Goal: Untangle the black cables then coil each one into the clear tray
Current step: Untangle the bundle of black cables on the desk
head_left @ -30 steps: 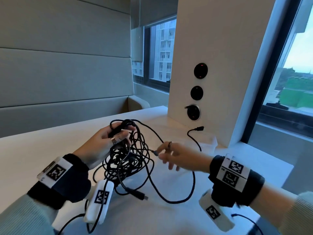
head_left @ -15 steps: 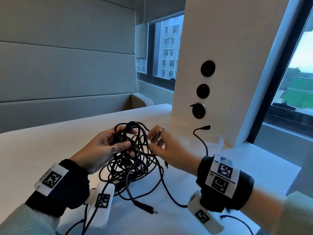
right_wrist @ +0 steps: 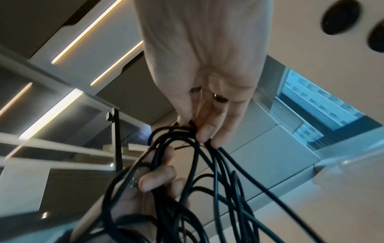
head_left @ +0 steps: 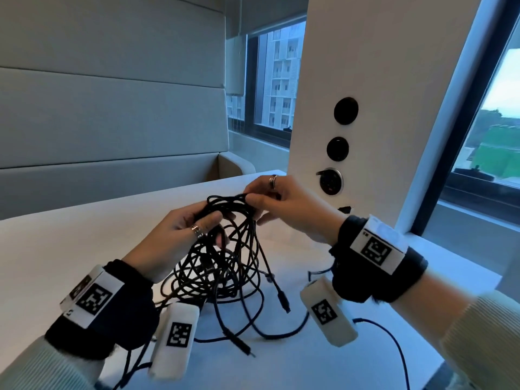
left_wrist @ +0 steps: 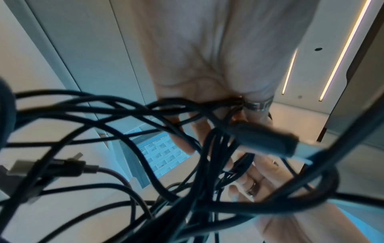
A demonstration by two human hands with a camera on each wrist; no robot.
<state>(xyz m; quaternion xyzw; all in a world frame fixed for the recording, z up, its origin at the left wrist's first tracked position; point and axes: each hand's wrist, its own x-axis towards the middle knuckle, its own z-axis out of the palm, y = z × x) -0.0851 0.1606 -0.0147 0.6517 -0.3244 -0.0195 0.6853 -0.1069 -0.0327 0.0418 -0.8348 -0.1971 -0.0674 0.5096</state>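
White table [head_left: 56, 249]: left hand [head_left: 168, 237] grips black cables [head_left: 219, 271]; right hand [head_left: 284, 206], at 2 o'clock, pinches top loops. Untangling step; next, free one strand.

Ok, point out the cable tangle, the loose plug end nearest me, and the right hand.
cable tangle [head_left: 216, 266], head view, middle of the knotted loops.
loose plug end [head_left: 245, 348], head view, its connector body.
right hand [head_left: 292, 209], head view, back of the hand.

White table [head_left: 56, 249]: smooth top, running up to a white pillar [head_left: 365, 80] at the far right. Resting on it: the lower loops of the black cables [head_left: 225, 277] tangle, with loose connector ends [head_left: 284, 302] trailing toward the near edge.
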